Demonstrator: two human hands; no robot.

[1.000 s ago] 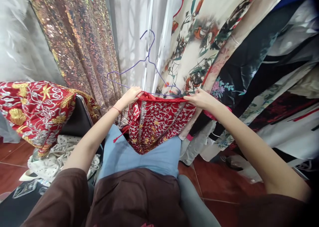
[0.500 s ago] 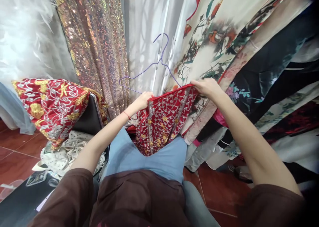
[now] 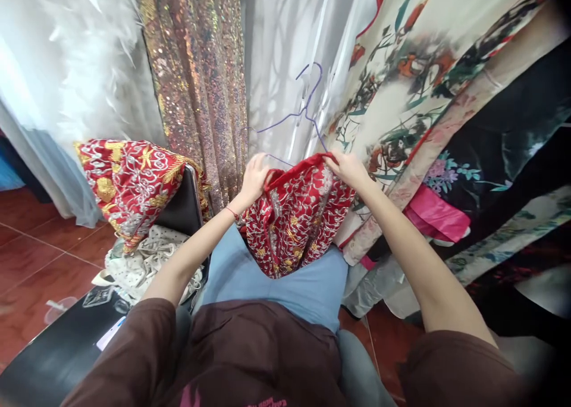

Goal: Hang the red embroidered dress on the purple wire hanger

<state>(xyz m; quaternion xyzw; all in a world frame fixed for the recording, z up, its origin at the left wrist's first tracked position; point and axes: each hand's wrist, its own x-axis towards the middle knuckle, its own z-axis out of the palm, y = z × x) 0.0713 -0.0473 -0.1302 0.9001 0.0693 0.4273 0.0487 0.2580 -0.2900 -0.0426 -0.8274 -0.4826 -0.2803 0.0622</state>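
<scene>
Between my two hands hangs a red embroidered garment (image 3: 297, 222) with silver vines and gold flowers, its lower part over my lap. My left hand (image 3: 255, 184) grips the left end of its red top edge, fingers curled over it. Farther right, my right hand (image 3: 348, 169) pinches the same edge between thumb and fingers. The edge sags a little between them. A purple wire hanger (image 3: 304, 112) shows just beyond the garment, its hook upward; its lower part is hidden behind the cloth and my left hand, so I cannot tell whether it touches the garment.
On the left, another red and gold embroidered cloth (image 3: 134, 184) drapes over a black chair back (image 3: 182, 202). A crumpled dotted white cloth (image 3: 151, 264) lies below. A sequined fabric (image 3: 200, 80) and a floral garment (image 3: 401, 74) hang ahead. Dark clothes (image 3: 504, 121) crowd the right side.
My hands have drawn closer together, so the garment's top edge has gone from taut to slack and bunched. The view has turned slightly left.
</scene>
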